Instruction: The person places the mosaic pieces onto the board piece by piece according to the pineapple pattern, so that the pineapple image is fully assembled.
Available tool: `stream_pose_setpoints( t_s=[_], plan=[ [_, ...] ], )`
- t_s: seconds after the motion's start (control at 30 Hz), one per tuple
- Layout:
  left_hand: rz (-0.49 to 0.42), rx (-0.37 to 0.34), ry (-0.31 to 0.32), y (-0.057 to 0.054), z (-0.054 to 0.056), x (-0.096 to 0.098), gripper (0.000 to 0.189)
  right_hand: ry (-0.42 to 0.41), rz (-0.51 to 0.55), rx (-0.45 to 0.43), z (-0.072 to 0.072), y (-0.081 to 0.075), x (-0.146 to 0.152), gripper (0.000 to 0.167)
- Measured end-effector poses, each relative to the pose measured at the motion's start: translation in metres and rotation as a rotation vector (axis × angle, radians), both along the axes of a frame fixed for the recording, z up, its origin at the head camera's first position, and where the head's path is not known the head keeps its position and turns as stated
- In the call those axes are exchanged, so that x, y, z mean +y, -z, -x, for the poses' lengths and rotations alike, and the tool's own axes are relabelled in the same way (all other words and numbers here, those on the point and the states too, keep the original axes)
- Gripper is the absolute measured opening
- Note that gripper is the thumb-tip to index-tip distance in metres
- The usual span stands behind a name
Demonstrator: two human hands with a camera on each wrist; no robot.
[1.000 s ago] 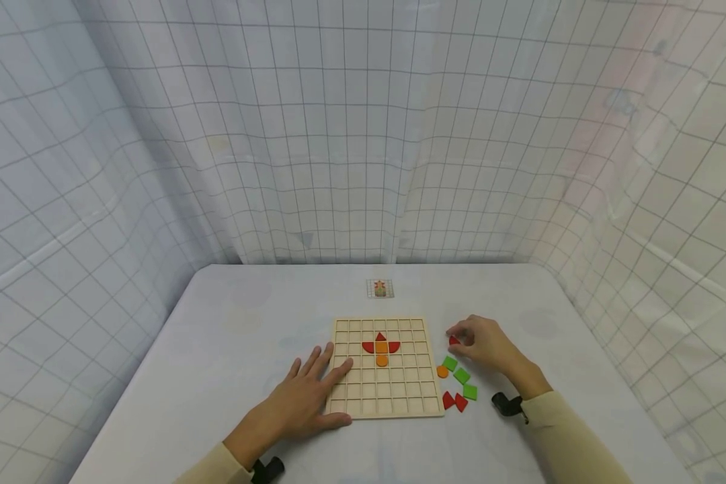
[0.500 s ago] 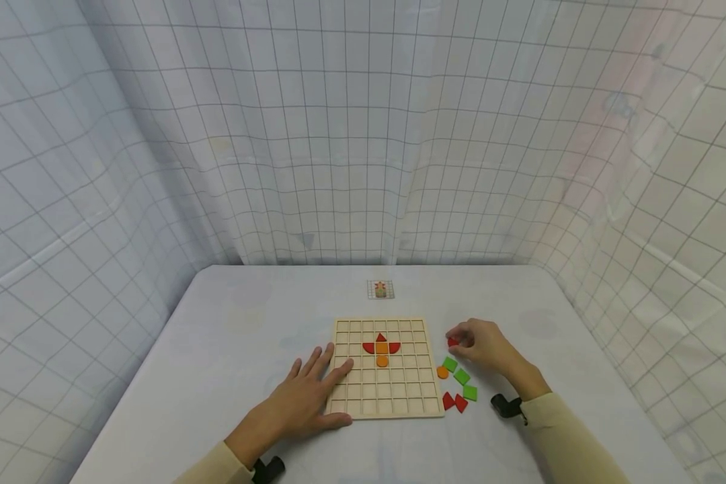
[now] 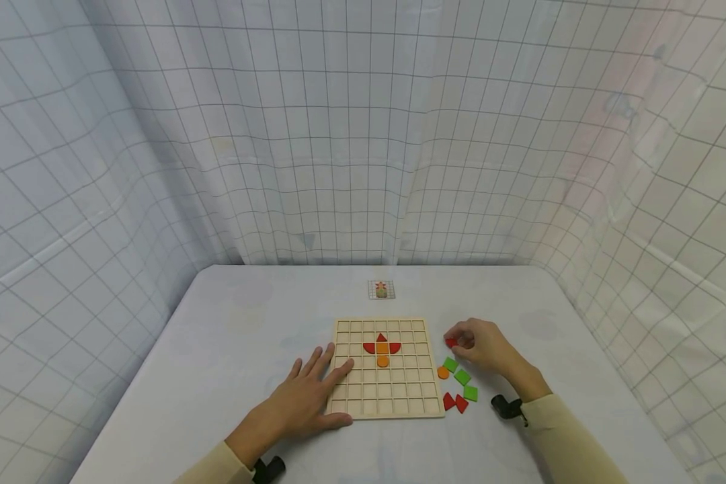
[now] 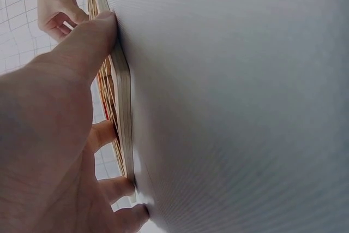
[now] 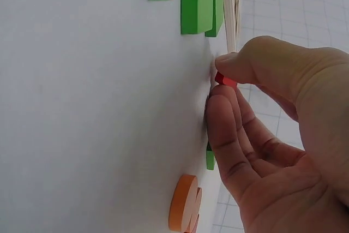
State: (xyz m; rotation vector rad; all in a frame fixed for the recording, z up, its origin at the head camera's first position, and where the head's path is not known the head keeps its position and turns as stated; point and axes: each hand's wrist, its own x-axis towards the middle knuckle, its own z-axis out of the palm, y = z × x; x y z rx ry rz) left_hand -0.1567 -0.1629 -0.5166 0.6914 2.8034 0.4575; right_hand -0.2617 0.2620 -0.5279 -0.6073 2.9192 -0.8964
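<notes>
My right hand pinches a small red wooden piece between thumb and fingertips, low over the table just right of the board. In the right wrist view the red piece is mostly covered by the fingers. My left hand lies spread over the left front corner of the wooden grid board, its thumb at the front edge. On the board sit a red triangle, two red rounded pieces either side of an orange square, and an orange disc below.
Beside the board's right edge lie several green squares, an orange disc and two red pieces. A small picture card lies behind the board. Grid-patterned white curtains surround the table.
My right hand has shifted slightly left toward the board, and the red piece has turned a little in its fingers. The left hand stays in place.
</notes>
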Motion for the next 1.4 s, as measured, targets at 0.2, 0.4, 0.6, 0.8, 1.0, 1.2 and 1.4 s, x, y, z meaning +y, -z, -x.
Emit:
stream_pose_setpoints(
  t_s=[0.2,0.4,0.6,0.8,1.0,1.2,1.4],
  plan=[
    [0.004,0.005,0.004,0.000,0.000,-0.001,0.103,-0.009,0.032,-0.010,0.000,0.000,-0.002,0.021],
    [0.010,0.000,0.010,-0.004,0.001,0.001,0.105,-0.009,0.050,-0.001,0.000,-0.001,-0.003,0.020],
    [0.017,-0.002,0.010,-0.006,0.002,0.002,0.105,0.020,0.043,0.004,0.000,-0.003,-0.004,0.019],
    [0.015,-0.002,0.009,-0.004,0.002,0.001,0.104,0.020,0.096,0.019,-0.002,-0.008,-0.009,0.018],
    [0.019,0.000,0.000,-0.002,0.002,0.001,0.104,-0.020,0.180,0.060,-0.006,-0.010,-0.021,0.014],
    [0.018,0.010,0.005,0.000,0.003,0.000,0.104,-0.112,0.232,0.095,-0.012,-0.009,-0.036,0.016],
    [0.015,0.005,-0.001,0.003,0.002,-0.001,0.104,-0.156,0.209,0.081,-0.016,-0.007,-0.052,0.014]
  ],
)
